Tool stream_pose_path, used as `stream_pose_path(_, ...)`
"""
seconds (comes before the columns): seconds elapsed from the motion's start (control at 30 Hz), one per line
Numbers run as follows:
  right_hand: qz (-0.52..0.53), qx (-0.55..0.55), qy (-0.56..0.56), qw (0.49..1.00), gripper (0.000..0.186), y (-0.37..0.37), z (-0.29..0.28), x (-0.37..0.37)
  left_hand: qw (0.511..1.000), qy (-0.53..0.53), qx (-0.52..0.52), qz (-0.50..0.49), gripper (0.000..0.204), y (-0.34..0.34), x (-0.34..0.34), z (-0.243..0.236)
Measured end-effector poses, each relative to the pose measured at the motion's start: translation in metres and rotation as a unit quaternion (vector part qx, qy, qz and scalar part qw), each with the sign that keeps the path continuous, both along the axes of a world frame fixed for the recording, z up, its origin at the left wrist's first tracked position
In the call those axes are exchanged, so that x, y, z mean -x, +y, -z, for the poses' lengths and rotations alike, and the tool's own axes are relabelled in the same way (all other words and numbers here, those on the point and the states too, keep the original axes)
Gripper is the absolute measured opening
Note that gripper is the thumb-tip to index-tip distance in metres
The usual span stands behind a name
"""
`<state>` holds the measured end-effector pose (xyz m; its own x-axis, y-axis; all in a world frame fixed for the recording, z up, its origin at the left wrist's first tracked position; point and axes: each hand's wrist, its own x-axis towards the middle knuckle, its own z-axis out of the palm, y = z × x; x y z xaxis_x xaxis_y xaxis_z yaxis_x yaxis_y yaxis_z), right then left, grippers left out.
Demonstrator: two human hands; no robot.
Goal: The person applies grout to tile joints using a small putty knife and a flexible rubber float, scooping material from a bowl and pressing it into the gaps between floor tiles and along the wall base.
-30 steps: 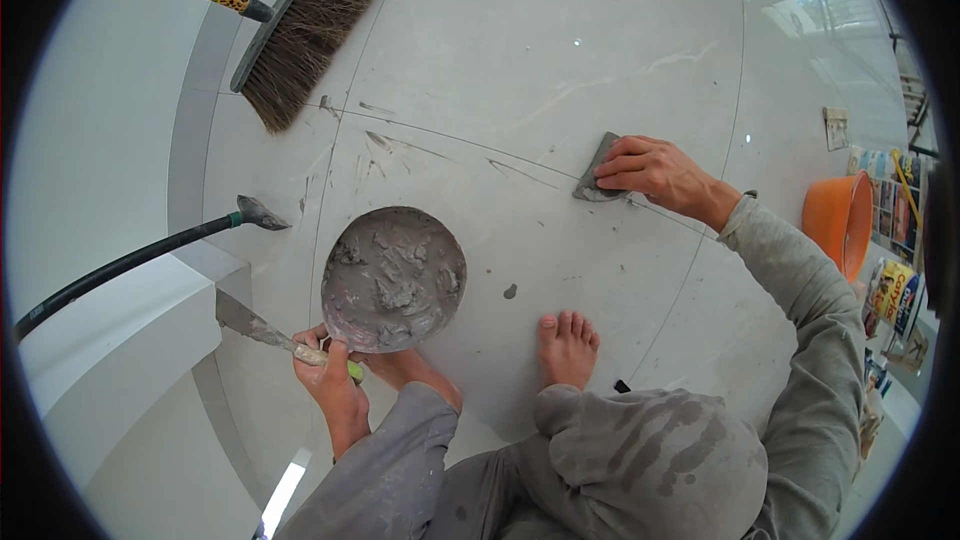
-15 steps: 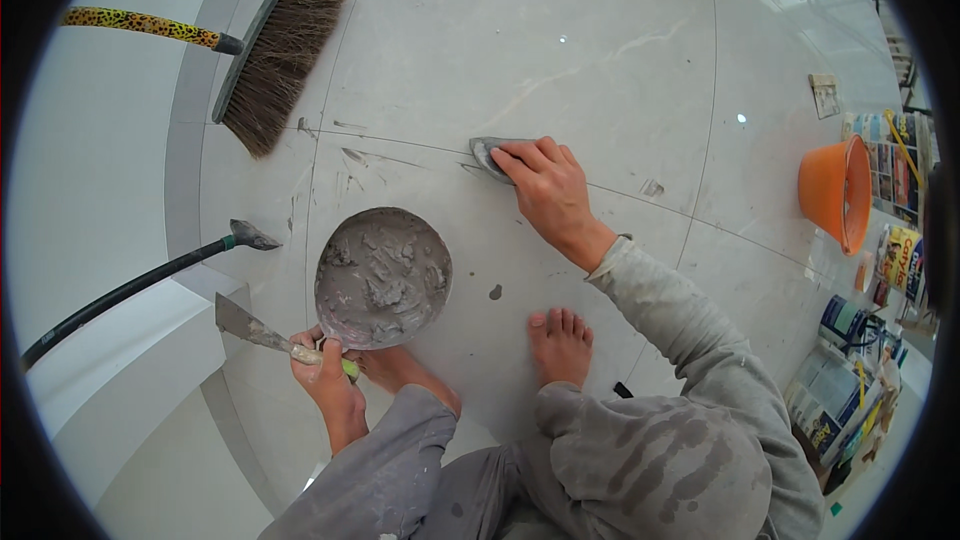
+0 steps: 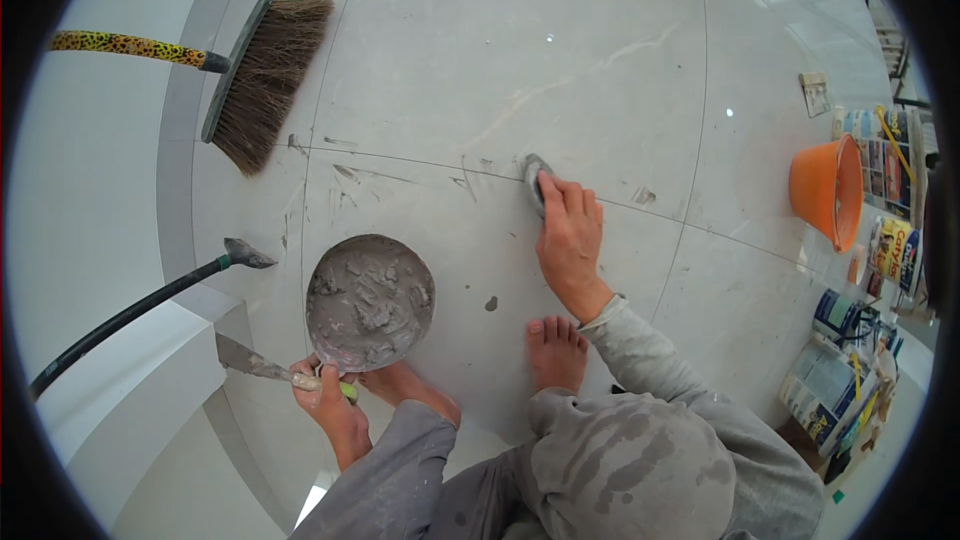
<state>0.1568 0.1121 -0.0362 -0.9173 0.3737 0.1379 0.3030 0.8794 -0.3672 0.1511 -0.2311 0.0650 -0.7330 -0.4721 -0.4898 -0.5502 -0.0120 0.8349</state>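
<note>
The right hand (image 3: 568,240) presses its fingers flat on a grey sponge (image 3: 535,180) lying on the tile joint of the floor (image 3: 480,60), with grout smears to its left. The left hand (image 3: 325,395) is closed round a putty knife (image 3: 250,360), touching the near rim of the grout bowl (image 3: 370,302). A brush (image 3: 262,80) lies well beyond, a scraper (image 3: 240,255) left of the bowl, an orange bucket (image 3: 825,190) far right.
</note>
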Motion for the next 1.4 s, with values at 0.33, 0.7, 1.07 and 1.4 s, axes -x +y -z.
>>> stream_pose_path(0.33,-0.083,0.253,0.106,0.958,0.049,-0.017,-0.037,-0.021,0.999,0.047,0.018,0.01,0.031,-0.003,-0.016,-0.002)
stream_pose_path(0.7,-0.175,0.135,-0.027,0.975,0.064,0.022,-0.052,-0.088,0.997,-0.017,0.024,0.073,0.03,0.036,0.003,-0.04)
stream_pose_path(1.07,0.071,0.068,-0.032,0.995,0.048,0.008,-0.049,-0.048,0.997,-0.014,0.016,0.067,0.028,0.015,-0.003,-0.03)
stream_pose_path(1.4,-0.086,0.329,0.04,0.94,0.048,0.007,-0.072,-0.076,0.997,0.008,0.017,0.073,0.031,0.008,-0.01,-0.03)
